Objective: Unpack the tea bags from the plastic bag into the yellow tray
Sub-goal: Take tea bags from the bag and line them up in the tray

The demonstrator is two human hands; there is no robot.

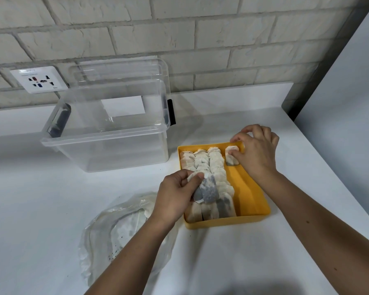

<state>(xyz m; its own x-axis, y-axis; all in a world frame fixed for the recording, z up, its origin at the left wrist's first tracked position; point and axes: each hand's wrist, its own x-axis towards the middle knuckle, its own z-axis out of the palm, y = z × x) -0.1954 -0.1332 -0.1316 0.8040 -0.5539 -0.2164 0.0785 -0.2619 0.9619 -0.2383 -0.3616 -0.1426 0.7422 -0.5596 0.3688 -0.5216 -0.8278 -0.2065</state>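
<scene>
Over the yellow tray (250,194), our left hand (175,195) pinches light, probably tearable tea bags (209,188) by edges; right hand (258,154) pinches a lone bag (231,157).

Bare forearms reaching forward, left hand (177,194) gripping a bunch of tea bags (208,189), right hand (257,153) pinching a single tea bag (230,159), fingers curled

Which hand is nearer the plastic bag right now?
Left. The left hand grips tea bags over the left side of the yellow tray, beside the plastic bag. The right hand pinches a lone tea bag at the tray's far right corner, across the tray from the bag.
</scene>
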